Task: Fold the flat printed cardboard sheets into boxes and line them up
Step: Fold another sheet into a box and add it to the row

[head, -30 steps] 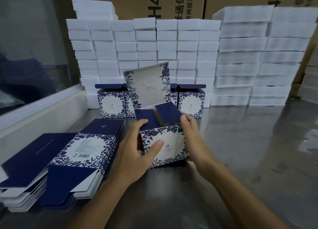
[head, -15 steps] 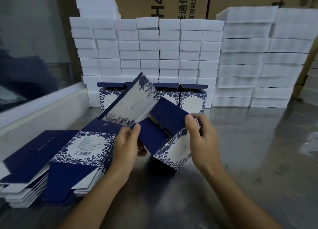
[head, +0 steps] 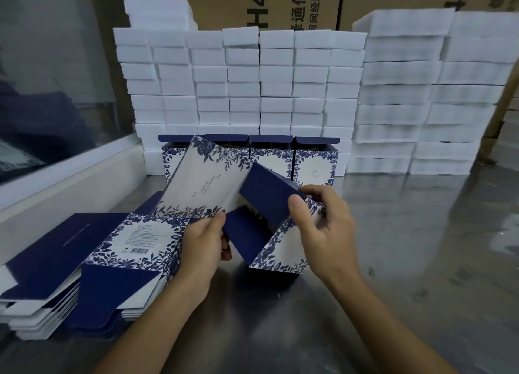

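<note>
Both the left hand (head: 206,243) and right hand (head: 325,227) grip a half-folded box (head: 269,205), tilted, its long white panel slanting up-left toward the foam stacks (head: 241,81).

I work at a grey metal worktop (head: 407,261) whose polished surface throws back soft, dull reflections of what stands at the far side. Along that far side rise stacks of white foam blocks (head: 244,81), small ones in the middle and wider slabs (head: 421,93) to the right. Behind them stand large brown cardboard cartons (head: 280,3) printed with black characters. On my left a white sill (head: 64,177) runs away from me beside the worktop, carrying a glass pane (head: 42,78) with dim, bluish shapes in it. The light is even and cool, without hard shadows.
</note>
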Demonstrator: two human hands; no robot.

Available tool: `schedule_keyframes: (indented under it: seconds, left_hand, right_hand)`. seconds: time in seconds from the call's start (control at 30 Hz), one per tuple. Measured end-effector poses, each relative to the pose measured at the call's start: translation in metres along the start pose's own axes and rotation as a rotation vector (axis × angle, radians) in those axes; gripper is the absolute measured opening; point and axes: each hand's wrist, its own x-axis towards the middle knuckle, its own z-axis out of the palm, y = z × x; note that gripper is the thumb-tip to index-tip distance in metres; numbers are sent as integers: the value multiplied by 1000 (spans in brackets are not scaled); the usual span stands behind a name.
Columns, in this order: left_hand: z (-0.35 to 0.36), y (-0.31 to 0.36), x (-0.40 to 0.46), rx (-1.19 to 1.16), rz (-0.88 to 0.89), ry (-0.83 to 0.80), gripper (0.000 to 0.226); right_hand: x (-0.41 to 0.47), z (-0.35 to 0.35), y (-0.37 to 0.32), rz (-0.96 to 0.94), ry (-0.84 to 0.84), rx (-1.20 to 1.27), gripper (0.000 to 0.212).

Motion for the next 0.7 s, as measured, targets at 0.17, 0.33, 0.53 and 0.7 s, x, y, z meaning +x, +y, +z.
schedule_keyframes:
  seconds: [0.17,0.33,0.53,0.7]
  left_hand:
    - [5,4,-6,-106,-60,-63,44]
    - [10,4,-12,6,-29,-115,38]
    - [11,3,-16,68,23,-133,30]
    - [8,11,-25,-20,23,-268,42]
  right_hand:
    - [-1,5,-2,58,30,3,53]
    - [1,5,-3,91,53,7,55]
    - [-1,6,-5,99,29,-46,46]
    - [3,4,-3,121,34,-32,55]
